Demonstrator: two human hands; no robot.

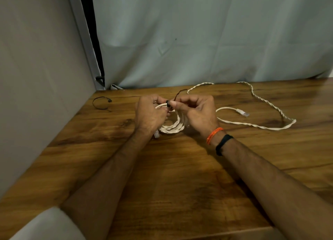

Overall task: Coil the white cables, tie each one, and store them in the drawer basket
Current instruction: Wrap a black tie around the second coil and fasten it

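A coiled white cable (172,127) stands between my hands above the wooden table (180,176). My left hand (150,114) grips the coil's top left. My right hand (195,111) pinches a black tie (168,103) that wraps the coil's top; the tie's free tail (179,93) sticks up behind. The coil's clear plug (156,134) hangs below my left wrist. A second white cable (261,102), twisted and loose, sprawls over the table to the right, with its plug (243,112) lying free.
Another black tie (101,103), bent into an open loop, lies at the table's far left. A grey wall panel (36,77) borders the left side and a pale curtain (207,38) hangs behind the table. A light rounded object (45,225) sits at the bottom left.
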